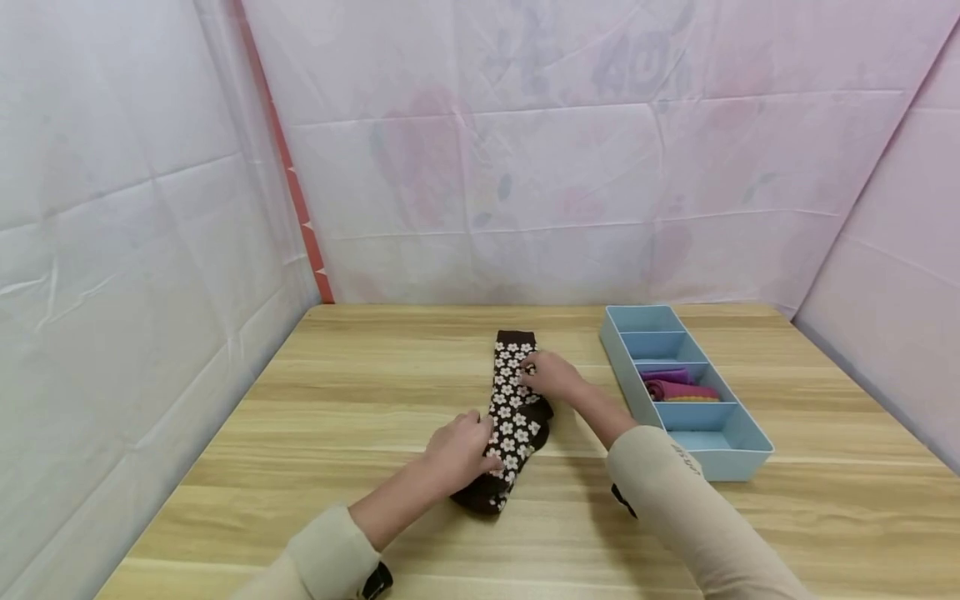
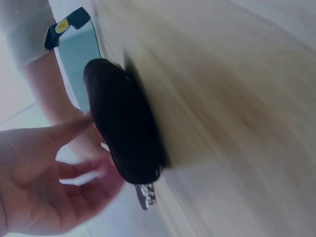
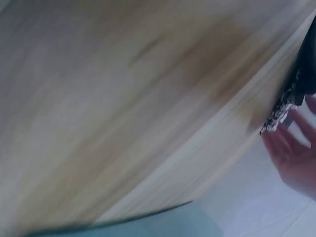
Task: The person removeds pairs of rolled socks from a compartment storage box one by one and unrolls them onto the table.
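Brown socks with white flowers [image 1: 512,417] lie lengthwise on the wooden table, cuff away from the person, dark toe near. The left hand [image 1: 457,450] touches the lower part from the left, fingers bent over its edge. At the upper right edge, the right hand [image 1: 553,377] rests its fingertips on the flowered cloth. In the left wrist view the dark sock end [image 2: 123,121] is beside the left hand [image 2: 59,177], thumb and fingers spread around it. The right wrist view shows the right hand [image 3: 296,153] at the flowered part [image 3: 282,111]; whether it pinches is unclear.
A light blue divided box [image 1: 738,462] stands on the table at the right, with rolled purple and red cloth items [image 1: 678,390] in a middle compartment. White sheets [image 1: 480,183] hang behind and at both sides of the table [image 1: 300,417].
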Tool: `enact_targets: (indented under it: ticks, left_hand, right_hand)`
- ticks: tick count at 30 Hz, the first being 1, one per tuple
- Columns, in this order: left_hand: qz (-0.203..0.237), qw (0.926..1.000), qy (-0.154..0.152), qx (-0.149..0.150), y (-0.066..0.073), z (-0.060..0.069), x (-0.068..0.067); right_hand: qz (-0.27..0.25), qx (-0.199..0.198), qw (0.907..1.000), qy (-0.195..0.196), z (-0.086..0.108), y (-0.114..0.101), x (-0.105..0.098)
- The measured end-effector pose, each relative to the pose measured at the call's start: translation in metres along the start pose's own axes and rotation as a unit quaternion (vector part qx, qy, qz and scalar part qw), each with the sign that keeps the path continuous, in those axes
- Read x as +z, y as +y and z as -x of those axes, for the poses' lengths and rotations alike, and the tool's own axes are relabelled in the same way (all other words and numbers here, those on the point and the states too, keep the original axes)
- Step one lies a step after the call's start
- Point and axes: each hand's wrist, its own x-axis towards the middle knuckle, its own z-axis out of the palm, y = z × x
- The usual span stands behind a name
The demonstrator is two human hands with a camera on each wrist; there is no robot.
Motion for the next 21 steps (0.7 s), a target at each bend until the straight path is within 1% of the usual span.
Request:
enact_targets:
  ticks: [1,3,4,6,8,11,14,15,18,19,21]
  left_hand:
    - [-0.004,0.9998,0.002,-0.017,0.002,0.000,0.001]
    - [-0.011,0.9990,-0.005,-0.043,0.006,0.001,0.003]
    - [-0.016,0.9984,-0.010,-0.053,0.007,0.001,0.005]
    - [-0.040,0.9967,-0.015,-0.069,0.009,0.002,0.007]
    - [-0.063,0.9939,-0.024,-0.087,0.011,0.001,0.008]
    - [-0.102,0.9877,-0.044,-0.110,0.014,0.000,0.009]
    - [-0.125,0.9824,-0.060,-0.124,0.016,-0.001,0.009]
    - [-0.131,0.9812,-0.064,-0.126,0.016,-0.001,0.009]
    - [-0.128,0.9808,-0.071,-0.129,0.013,-0.003,0.009]
    - [-0.119,0.9815,-0.074,-0.130,0.012,-0.003,0.009]
    - [-0.082,0.9847,-0.078,-0.132,0.009,-0.005,0.011]
  right_hand:
    - [-0.010,0.024,0.9995,0.019,-0.001,-0.001,0.001]
    - [-0.035,0.077,0.9954,0.044,-0.003,-0.004,0.001]
    - [-0.050,0.100,0.9925,0.051,-0.004,-0.005,0.002]
    - [-0.079,0.129,0.9866,0.060,-0.005,-0.008,0.002]
    - [-0.093,0.148,0.9829,0.058,-0.006,-0.010,0.004]
    - [-0.090,0.164,0.9809,0.053,-0.007,-0.011,0.006]
    - [-0.078,0.177,0.9800,0.046,-0.009,-0.010,0.007]
    - [-0.082,0.181,0.9792,0.043,-0.010,-0.010,0.007]
    - [-0.105,0.192,0.9753,0.030,-0.013,-0.008,0.006]
    - [-0.116,0.194,0.9738,0.026,-0.013,-0.007,0.006]
    - [-0.147,0.203,0.9678,0.021,-0.014,-0.008,0.004]
